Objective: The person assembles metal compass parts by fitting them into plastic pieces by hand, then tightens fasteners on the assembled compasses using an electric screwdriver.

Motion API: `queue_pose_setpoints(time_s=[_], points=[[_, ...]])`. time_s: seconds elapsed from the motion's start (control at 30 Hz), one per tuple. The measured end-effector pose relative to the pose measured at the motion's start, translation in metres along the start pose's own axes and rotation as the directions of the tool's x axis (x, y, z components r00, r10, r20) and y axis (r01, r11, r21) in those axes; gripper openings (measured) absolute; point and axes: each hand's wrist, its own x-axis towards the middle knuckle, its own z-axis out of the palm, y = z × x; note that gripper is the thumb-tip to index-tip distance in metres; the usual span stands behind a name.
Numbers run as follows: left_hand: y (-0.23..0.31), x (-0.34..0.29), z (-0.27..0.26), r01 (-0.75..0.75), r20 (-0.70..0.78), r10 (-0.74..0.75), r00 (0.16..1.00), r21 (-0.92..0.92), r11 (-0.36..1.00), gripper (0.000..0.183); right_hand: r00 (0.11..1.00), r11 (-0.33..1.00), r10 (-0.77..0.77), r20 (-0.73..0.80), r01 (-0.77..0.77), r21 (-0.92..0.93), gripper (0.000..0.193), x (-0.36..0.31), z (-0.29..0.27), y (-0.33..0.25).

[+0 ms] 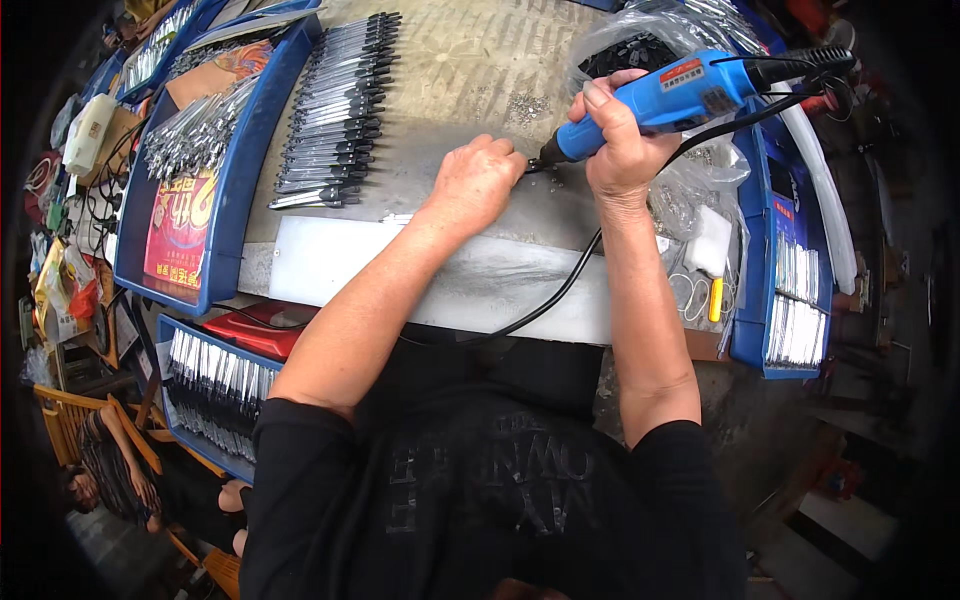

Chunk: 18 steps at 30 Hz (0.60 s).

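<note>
My right hand [625, 140] is wrapped round a blue electric screwdriver [665, 97], its black cable running back from the rear end. The tool lies nearly level, its dark tip pointing left and meeting the fingertips of my left hand [475, 180]. Those fingers are curled together low over the table; whatever they pinch is hidden beneath them. A few pale pen-like pieces [397, 218] lie by my left wrist. To the left, a long row of clear pens with black ends [335, 125] lies side by side on the table.
A blue bin [262, 165] of pen parts stands left, above another crate of pens [215, 395]. Plastic bags of small parts [640, 55] and a blue tray of pens [797, 290] are right. A white board [330, 262] lines the near edge. The cable [560, 290] crosses it. Someone sits lower left.
</note>
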Motion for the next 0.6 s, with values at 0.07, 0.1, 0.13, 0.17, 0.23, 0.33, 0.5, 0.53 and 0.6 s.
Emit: queue_pose_setpoints(time_s=[0.07,0.1,0.13,0.17,0.23,0.33,0.5,0.53,0.6], points=[[-0.0001,0.0006,0.0005,-0.001,-0.005,0.001,1.000,-0.004,1.000,0.010,1.000,1.000,-0.002,0.001,0.002,-0.010,0.022,0.0008,-0.0002,0.0012],[0.0001,0.0006,0.0009,-0.002,-0.011,0.002,1.000,-0.010,1.000,0.010,1.000,1.000,-0.005,-0.002,0.005,-0.019,0.022,0.0007,-0.0002,0.0017],[0.0001,0.0005,0.0011,-0.003,-0.017,0.002,1.000,-0.016,1.000,0.010,1.000,1.000,-0.003,0.001,0.003,-0.021,0.022,0.0006,0.0003,0.0018],[0.0002,0.0001,0.0008,0.000,-0.018,0.000,1.000,-0.019,1.000,0.010,1.000,1.000,0.000,0.004,0.000,-0.014,0.022,0.0006,0.0008,0.0017],[0.0004,-0.0002,-0.0002,0.010,-0.012,-0.011,1.000,-0.020,1.000,0.010,1.000,1.000,0.004,0.010,-0.004,-0.008,0.022,0.0007,0.0016,0.0018],[-0.0002,-0.0004,0.0009,0.010,-0.016,-0.010,1.000,-0.021,1.000,0.010,1.000,1.000,-0.003,0.003,0.003,-0.013,0.022,0.0008,0.0018,0.0024],[0.0010,-0.0003,-0.0003,0.005,-0.014,-0.005,1.000,-0.012,1.000,0.010,0.999,0.999,0.038,0.019,-0.039,0.038,0.029,0.0033,-0.0024,0.0048],[0.0012,-0.0003,-0.0006,0.004,-0.014,-0.004,1.000,-0.012,1.000,0.010,0.999,0.999,0.038,0.020,-0.039,0.038,0.029,0.0035,-0.0027,0.0052],[0.0012,-0.0005,-0.0003,0.006,-0.017,-0.007,1.000,-0.012,1.000,0.010,0.999,0.998,0.031,0.024,-0.032,0.054,0.029,0.0036,-0.0029,0.0058]])
